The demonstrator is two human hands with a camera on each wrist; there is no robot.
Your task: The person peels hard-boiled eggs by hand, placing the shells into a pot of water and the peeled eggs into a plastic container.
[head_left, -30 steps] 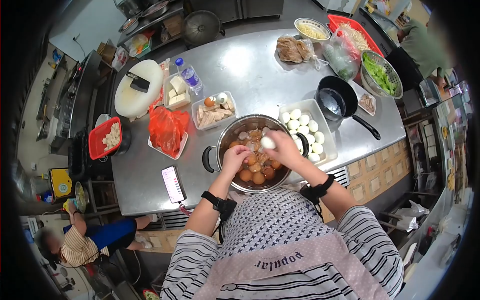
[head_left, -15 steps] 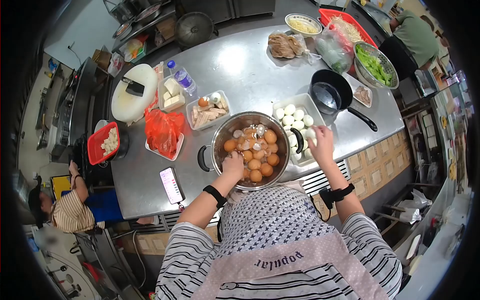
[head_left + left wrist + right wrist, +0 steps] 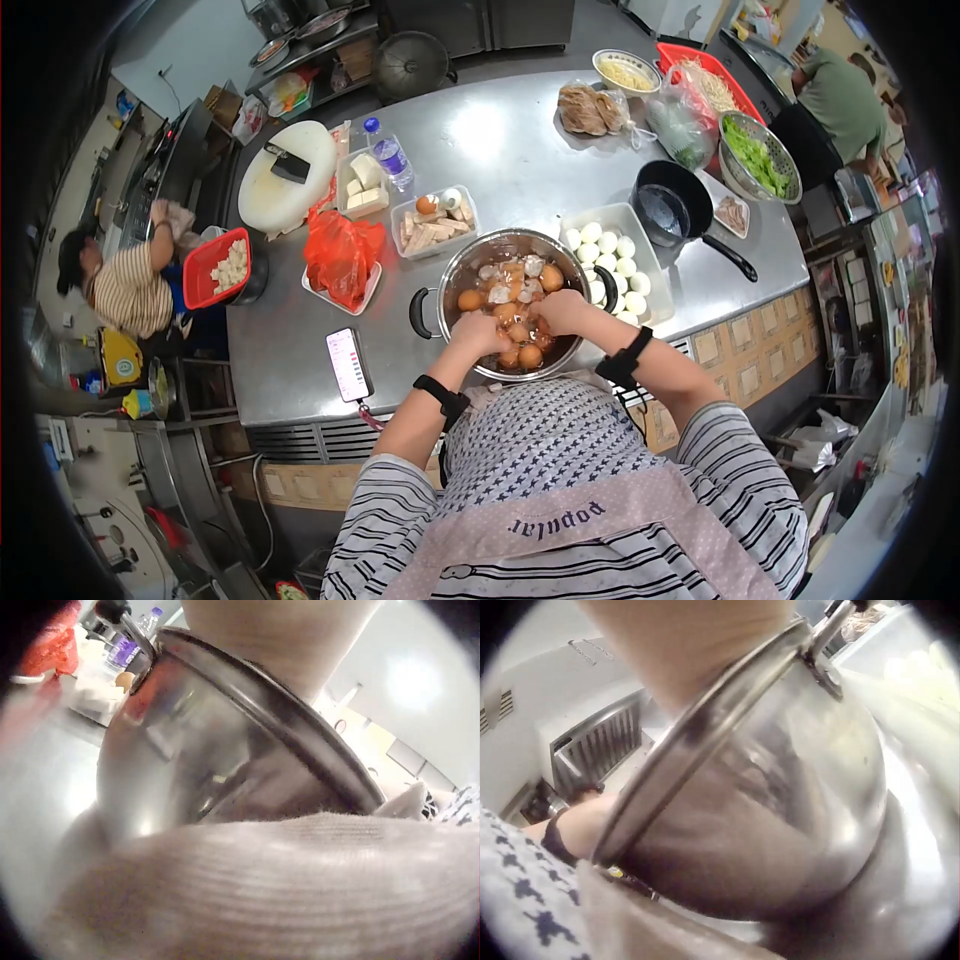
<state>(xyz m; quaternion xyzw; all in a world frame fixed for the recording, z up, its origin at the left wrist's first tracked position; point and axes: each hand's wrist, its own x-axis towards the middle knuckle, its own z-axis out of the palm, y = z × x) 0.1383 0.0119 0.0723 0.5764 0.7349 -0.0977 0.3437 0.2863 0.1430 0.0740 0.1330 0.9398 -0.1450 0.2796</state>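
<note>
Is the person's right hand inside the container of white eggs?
No, the right hand is inside the steel pot with the brown eggs, beside that container.

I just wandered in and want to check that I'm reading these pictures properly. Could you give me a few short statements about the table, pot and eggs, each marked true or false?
1. The person's left grip and right grip both reach into the steel pot. True.
2. The white eggs sit in a tray left of the pot. False: their tray is on the right.
3. Brown eggs are in the pot. True.
4. The leafy greens are in the black saucepan. False: they are in the perforated bowl.
5. A phone with a lit screen lies on the table. True.
</note>
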